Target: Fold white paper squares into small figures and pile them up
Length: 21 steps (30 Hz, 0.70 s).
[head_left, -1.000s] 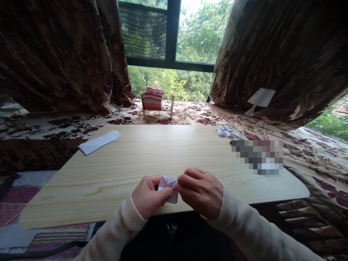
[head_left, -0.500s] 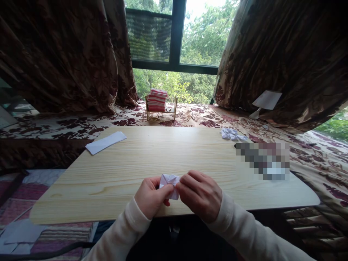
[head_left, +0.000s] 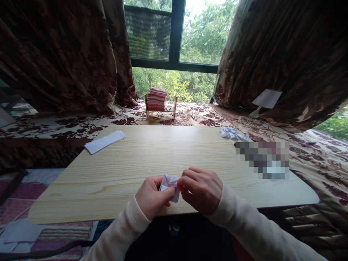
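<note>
A small white folded paper point(head_left: 170, 180) with creased flaps is held above the front edge of the wooden table point(head_left: 130, 159). My left hand point(head_left: 154, 195) grips it from the left, thumb pressed on its face and fingers behind. At the paper's right edge, my right hand point(head_left: 200, 189) pinches a flap between curled fingers. Several folded white paper pieces point(head_left: 232, 133) lie at the table's far right corner. A long white paper strip or stack point(head_left: 105, 141) rests at the far left.
Beyond the table stands a small wooden rack point(head_left: 175, 108) with pink striped cloths point(head_left: 157, 99). A white lamp point(head_left: 268, 98) is at the back right. A blurred-out object point(head_left: 262, 160) lies on the table's right side.
The flap at the paper's right side stands more raised in my right fingers. My left thumb has shifted slightly right, and the paper has tilted a little.
</note>
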Available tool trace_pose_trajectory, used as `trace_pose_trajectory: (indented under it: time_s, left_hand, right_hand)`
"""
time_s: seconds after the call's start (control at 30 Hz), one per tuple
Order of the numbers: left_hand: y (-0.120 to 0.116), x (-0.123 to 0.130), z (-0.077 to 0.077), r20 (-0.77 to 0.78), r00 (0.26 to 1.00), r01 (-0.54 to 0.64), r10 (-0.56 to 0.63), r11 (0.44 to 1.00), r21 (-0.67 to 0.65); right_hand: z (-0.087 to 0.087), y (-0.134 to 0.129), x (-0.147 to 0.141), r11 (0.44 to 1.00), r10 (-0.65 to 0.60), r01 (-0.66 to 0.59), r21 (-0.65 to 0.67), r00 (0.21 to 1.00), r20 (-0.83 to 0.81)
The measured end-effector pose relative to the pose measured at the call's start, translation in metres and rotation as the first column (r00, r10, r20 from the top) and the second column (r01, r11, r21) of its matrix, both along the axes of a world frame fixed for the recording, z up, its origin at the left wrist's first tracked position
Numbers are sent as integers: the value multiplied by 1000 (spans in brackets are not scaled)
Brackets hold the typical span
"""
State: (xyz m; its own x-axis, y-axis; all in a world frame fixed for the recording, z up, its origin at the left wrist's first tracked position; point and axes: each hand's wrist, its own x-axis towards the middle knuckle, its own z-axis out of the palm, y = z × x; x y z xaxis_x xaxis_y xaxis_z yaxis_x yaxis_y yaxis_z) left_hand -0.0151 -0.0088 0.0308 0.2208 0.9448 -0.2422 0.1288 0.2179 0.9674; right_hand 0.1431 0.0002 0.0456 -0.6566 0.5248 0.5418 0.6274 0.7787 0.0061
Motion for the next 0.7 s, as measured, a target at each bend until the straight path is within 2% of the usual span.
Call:
trace_pose_trajectory:
  time_s: [0.27,0.47,0.7]
  left_hand:
    - [0,-2,-1,26,1000,8,-8,1000,4]
    - [2,-5,1,113,994,13,-7,999,-51]
    - [-1,0,-3,74,993,-95,97,995,-23]
  right_hand:
    - [-2,2,2,980,176,-175,98,984,1]
    - [-7,-1,2,972,182,-178,151,983,-16]
    - [-16,-1,7,969,197,-186,163,979,-50]
